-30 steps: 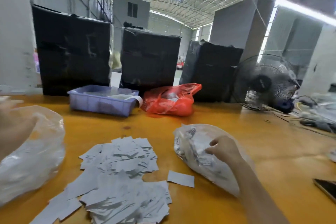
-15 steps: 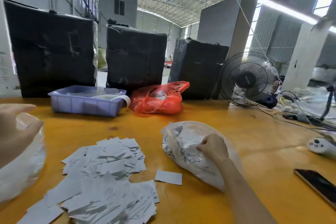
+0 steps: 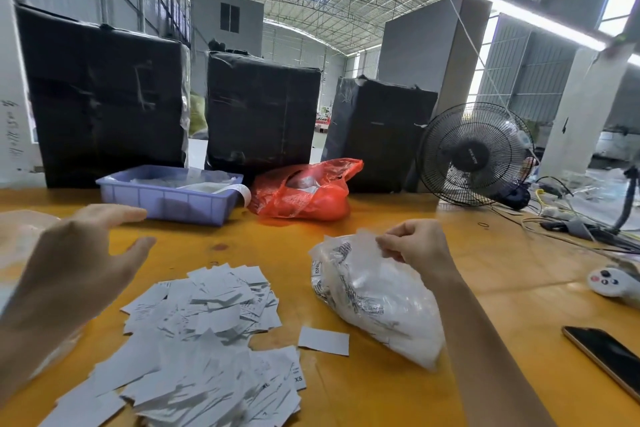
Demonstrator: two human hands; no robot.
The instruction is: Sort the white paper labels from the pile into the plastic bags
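A: Start with the big things. What carries it all?

B: An orange table (image 3: 398, 388). On it, in front of the person, lies the pile (image 3: 204, 340) of white labels, spread loose and overlapping, some printed with sizes. To its right lies a clear bag (image 3: 377, 302) already bulging with labels. A second clear bag (image 3: 17, 246) sits at the far left edge, mostly hidden behind the left arm.

A: How would the bag handle?

B: Thin film, soft and slippery, I'd judge. It has no shape of its own, so it sags round what is inside. The place to take it is the loose mouth at the top, and that is where the right hand (image 3: 412, 244) has it: fingers curled, pinching the film's upper edge.

A: And the left hand?

B: The left hand (image 3: 79, 253) hangs above the table between the left bag and the pile, fingers straight and apart, holding nothing.

A: The labels themselves?

B: Light, flat, and flexible rather than stiff, I'd say. Flat on the table they give little edge to catch, so sliding a few together or lifting from the ragged rim of the heap looks easiest. One label (image 3: 323, 340) lies alone between pile and bag; its free corners make it the simplest pick.
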